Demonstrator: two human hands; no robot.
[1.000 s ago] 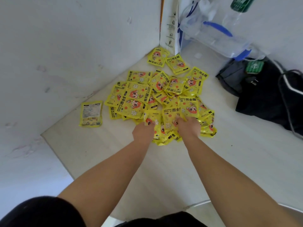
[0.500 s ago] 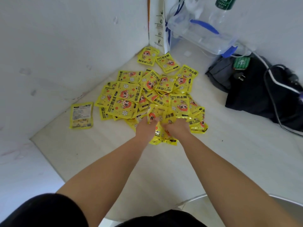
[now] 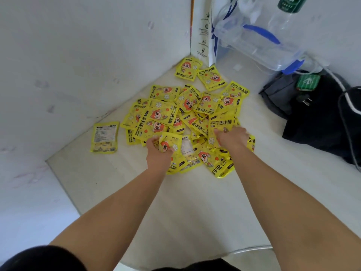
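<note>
We have both hands in the near edge of a pile of packets point(image 3: 162, 114) that lies spread across the far middle of the pale table point(image 3: 195, 212), toward the corner of the walls. Our left hand point(image 3: 158, 154) curls its fingers round one yellow packet point(image 3: 170, 142) at the near left of the heap, lifting its edge. Our right hand point(image 3: 232, 138) rests on the near right of the heap with fingers bent; we cannot tell whether they grasp anything. A lone packet point(image 3: 104, 137) lies apart on the left. A black bag point(image 3: 322, 122) sits to the right, and a clear plastic box point(image 3: 259, 42) stands far right.
</note>
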